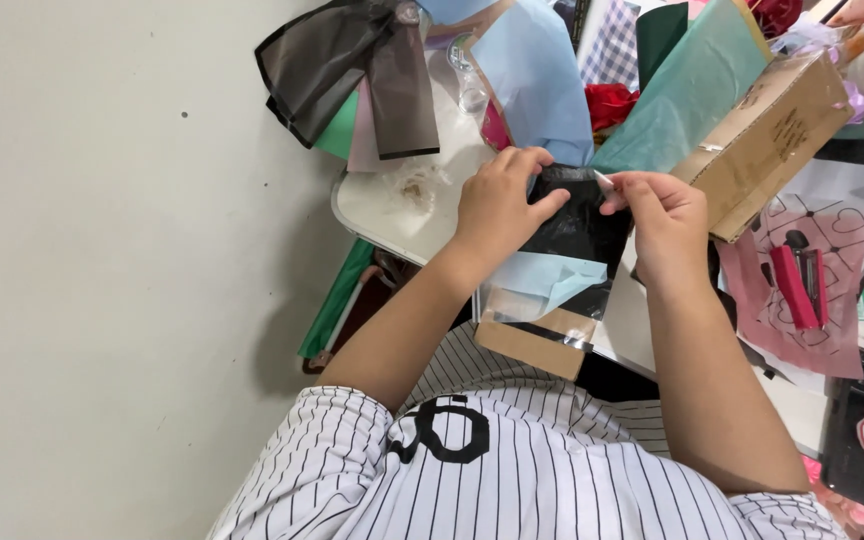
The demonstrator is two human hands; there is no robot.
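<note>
Black sheet [577, 225] pinched at its top edge by left hand [497, 205] and right hand [664, 222], apparently mid-fold; next move needs aligned edges.

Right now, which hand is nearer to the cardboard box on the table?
The right hand. It pinches the black sheet's upper corner just beside the cardboard box. The left hand grips the sheet's other side, farther from the box.
</note>
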